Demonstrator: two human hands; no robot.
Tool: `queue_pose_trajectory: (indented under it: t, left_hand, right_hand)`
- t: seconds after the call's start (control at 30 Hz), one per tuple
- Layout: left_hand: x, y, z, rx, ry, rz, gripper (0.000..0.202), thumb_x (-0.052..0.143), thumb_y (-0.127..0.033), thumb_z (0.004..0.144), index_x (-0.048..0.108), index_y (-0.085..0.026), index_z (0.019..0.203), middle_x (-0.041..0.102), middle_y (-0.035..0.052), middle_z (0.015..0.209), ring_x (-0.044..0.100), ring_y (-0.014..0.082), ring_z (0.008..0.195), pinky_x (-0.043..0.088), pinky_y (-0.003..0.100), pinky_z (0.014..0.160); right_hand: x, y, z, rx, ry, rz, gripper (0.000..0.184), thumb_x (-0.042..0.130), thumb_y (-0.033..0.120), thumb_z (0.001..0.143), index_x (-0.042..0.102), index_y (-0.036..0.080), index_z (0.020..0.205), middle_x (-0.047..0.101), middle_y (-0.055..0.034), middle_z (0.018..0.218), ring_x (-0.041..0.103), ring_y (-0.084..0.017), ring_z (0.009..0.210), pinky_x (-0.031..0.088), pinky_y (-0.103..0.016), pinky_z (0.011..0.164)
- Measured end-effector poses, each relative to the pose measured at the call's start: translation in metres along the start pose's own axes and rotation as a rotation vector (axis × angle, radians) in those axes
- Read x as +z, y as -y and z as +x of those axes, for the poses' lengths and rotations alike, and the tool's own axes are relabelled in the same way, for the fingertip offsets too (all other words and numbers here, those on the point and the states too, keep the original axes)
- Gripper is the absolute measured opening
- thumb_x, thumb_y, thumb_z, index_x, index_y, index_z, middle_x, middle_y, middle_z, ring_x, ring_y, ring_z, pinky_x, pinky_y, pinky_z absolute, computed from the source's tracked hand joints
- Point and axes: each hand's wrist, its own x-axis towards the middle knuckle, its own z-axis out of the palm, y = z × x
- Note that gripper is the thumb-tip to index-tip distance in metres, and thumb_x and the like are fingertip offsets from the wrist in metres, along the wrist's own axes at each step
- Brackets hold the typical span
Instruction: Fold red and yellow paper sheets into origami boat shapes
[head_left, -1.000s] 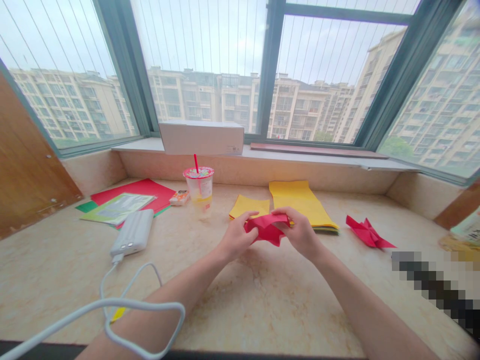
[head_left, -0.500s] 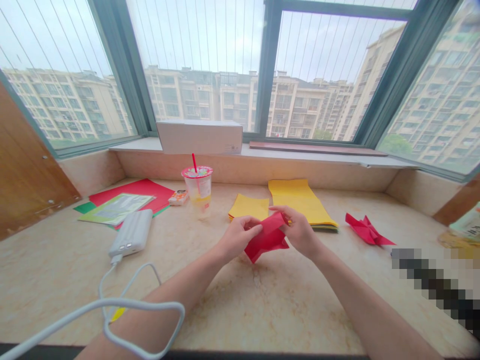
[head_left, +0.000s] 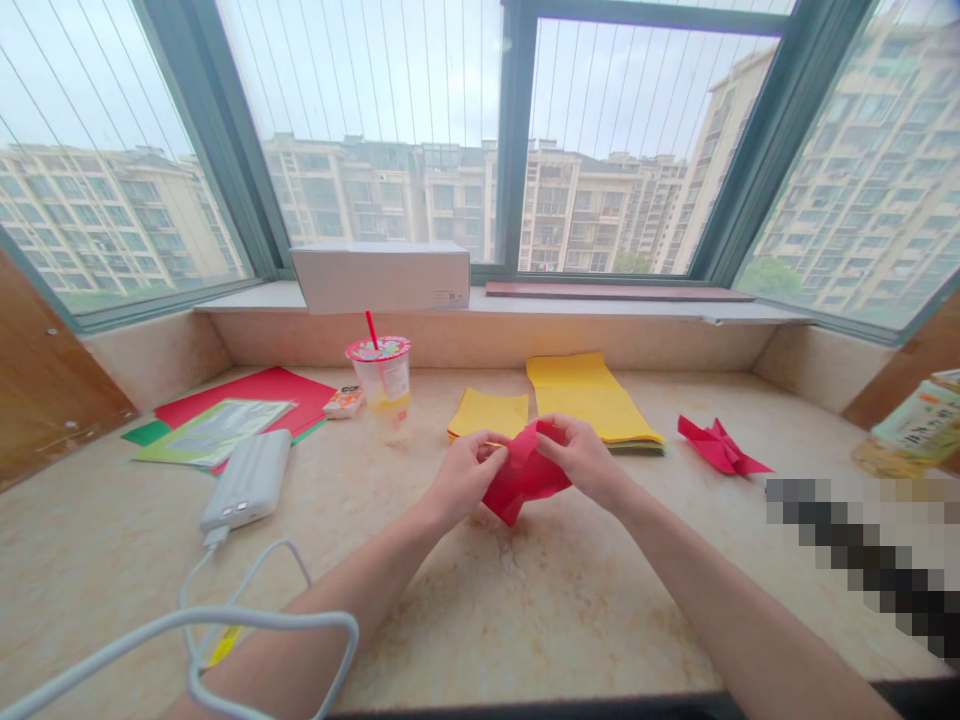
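Observation:
A partly folded sheet of red paper (head_left: 525, 475) is held up between my hands, just above the counter. My left hand (head_left: 466, 475) pinches its left side between thumb and fingers. At the upper right edge, my right hand (head_left: 581, 455) grips it with the thumb in front; some of its fingers are hidden behind the paper. Behind my hands lie a small stack of yellow paper squares (head_left: 491, 413) and a larger yellow paper stack (head_left: 585, 395). A finished-looking red folded paper piece with points (head_left: 724, 447) rests to the right.
On the left are red paper sheets (head_left: 247, 385), a green-white packet (head_left: 217, 430), a white power bank (head_left: 247, 480) and its looping cable (head_left: 262, 620). A plastic cup with a straw (head_left: 381, 375) stands beside a small box (head_left: 344, 402). A bottle (head_left: 919, 425) is at far right.
The red paper has been turned and its upper flap opened out somewhat, with my right hand shifting along its top edge. The whole view has swung slightly to the right.

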Motion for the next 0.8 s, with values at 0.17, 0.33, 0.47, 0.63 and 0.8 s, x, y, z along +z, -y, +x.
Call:
queue_pose_trajectory:
  t: [0.17,0.33,0.47,0.63,0.8]
  left_hand:
    - [0.005,-0.004,-0.005,0.09,0.006,0.015,0.021,0.065,-0.033,0.08,0.05,-0.02,0.087,0.066,-0.001,0.068,0.061,0.0124,0.055,0.042,0.02,0.049]
    - [0.008,-0.004,-0.01,0.1,0.119,0.086,0.016,0.064,-0.029,0.081,0.054,-0.019,0.085,0.064,-0.0006,0.069,0.062,0.0131,0.057,0.042,0.019,0.048]
    - [0.007,-0.003,-0.008,0.091,0.087,0.06,0.02,0.069,-0.03,0.078,0.057,-0.018,0.088,0.067,0.0021,0.078,0.066,0.0158,0.065,0.048,0.022,0.054]
    - [0.002,0.003,0.001,0.133,-0.095,-0.055,0.024,0.068,-0.031,0.079,0.058,-0.019,0.097,0.068,0.0044,0.091,0.068,0.0171,0.073,0.053,0.025,0.06]
    - [0.001,0.002,0.003,0.15,-0.11,-0.137,0.027,0.066,-0.03,0.079,0.055,-0.02,0.102,0.066,0.0034,0.093,0.068,0.0163,0.072,0.054,0.025,0.059]
  right_hand:
    - [0.002,-0.003,0.0,-0.031,-0.059,-0.068,0.021,0.07,0.036,0.077,0.063,0.017,0.081,0.067,-0.001,0.073,0.061,-0.016,0.064,0.047,-0.025,0.057]
    - [0.004,-0.007,0.002,-0.079,-0.116,-0.115,0.012,0.067,0.028,0.075,0.063,0.018,0.081,0.067,-0.0005,0.073,0.061,-0.016,0.065,0.047,-0.026,0.058]
    - [0.006,-0.006,0.002,-0.049,-0.131,-0.061,0.026,0.067,0.024,0.073,0.063,0.019,0.098,0.072,-0.0031,0.084,0.067,-0.019,0.072,0.052,-0.028,0.062]
    - [0.006,-0.004,0.004,0.038,-0.153,0.078,0.041,0.069,0.027,0.074,0.059,0.018,0.114,0.075,-0.0071,0.096,0.07,-0.021,0.081,0.056,-0.034,0.071]
    - [0.005,-0.003,0.005,-0.012,-0.146,0.158,0.026,0.069,0.028,0.075,0.067,0.016,0.098,0.076,-0.0077,0.096,0.071,-0.023,0.087,0.055,-0.036,0.08]
